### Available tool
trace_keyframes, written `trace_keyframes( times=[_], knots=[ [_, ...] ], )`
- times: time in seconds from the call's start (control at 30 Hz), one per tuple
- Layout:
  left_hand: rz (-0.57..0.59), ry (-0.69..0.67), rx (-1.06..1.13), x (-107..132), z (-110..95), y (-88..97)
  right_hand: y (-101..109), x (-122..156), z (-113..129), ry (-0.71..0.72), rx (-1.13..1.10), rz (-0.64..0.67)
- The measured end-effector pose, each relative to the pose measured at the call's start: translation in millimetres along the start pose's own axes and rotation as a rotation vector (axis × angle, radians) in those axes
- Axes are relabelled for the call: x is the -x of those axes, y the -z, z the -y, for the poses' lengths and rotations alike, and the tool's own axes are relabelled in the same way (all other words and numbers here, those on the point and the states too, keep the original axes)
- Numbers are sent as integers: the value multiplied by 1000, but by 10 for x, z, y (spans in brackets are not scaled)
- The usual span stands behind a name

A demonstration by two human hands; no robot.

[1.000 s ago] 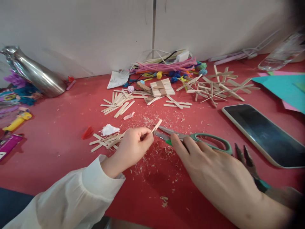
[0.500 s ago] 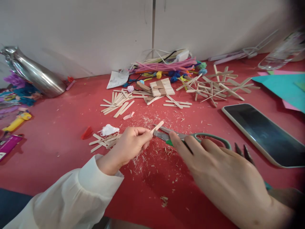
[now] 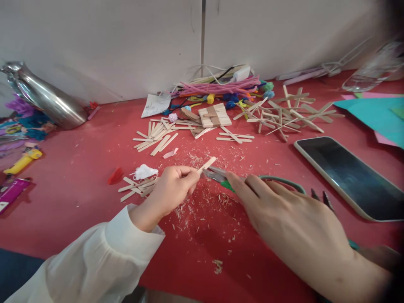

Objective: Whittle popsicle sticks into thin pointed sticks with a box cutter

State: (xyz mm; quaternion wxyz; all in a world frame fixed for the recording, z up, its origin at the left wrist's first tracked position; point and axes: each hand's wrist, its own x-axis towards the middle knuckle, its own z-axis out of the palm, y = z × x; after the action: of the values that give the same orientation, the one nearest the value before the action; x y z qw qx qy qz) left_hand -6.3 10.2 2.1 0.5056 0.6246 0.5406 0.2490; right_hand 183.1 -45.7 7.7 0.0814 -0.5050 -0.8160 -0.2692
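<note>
My left hand (image 3: 172, 191) pinches a short wooden craft stick (image 3: 207, 164), its free end pointing up and right. The blades of green-handled scissors (image 3: 221, 175) meet the stick just right of my fingertips. My right hand (image 3: 284, 223) lies over the scissors, with fingers closed along the handle and the forefinger stretched toward the blades. Wood shavings (image 3: 205, 202) are scattered on the red table (image 3: 78, 202) under both hands.
Loose sticks (image 3: 158, 139), a glued stick panel (image 3: 215, 115) and crossed-stick shapes (image 3: 284, 113) lie behind. Pipe cleaners (image 3: 221, 87) sit by the wall. A phone (image 3: 347, 176) lies at right, pliers (image 3: 322, 201) near my wrist, a metal flask (image 3: 47, 99) at left, teal paper (image 3: 375, 118) far right.
My right hand slid the scissors slightly left along the stick and now covers more of the green handle. The left hand and stick barely moved.
</note>
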Motion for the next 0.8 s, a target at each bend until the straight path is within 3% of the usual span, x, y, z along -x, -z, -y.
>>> trace_keyframes(
  times=[0.13,0.3,0.43,0.67,0.8],
  knots=[
    [-107,-52,-129,-6,-28,67,-90,-4,-76,-90,-39,-28],
    [21,-47,-158,17,-44,42,-213,-67,-101,-272,-453,-61],
    [117,-89,-151,38,-48,24,-197,-121,-109,-335,-619,57],
    [102,-69,156,19,7,14,-111,-136,-89,-330,-884,229],
    [222,-81,213,27,5,-69,-77,-136,-78,-324,-1041,275]
  ],
)
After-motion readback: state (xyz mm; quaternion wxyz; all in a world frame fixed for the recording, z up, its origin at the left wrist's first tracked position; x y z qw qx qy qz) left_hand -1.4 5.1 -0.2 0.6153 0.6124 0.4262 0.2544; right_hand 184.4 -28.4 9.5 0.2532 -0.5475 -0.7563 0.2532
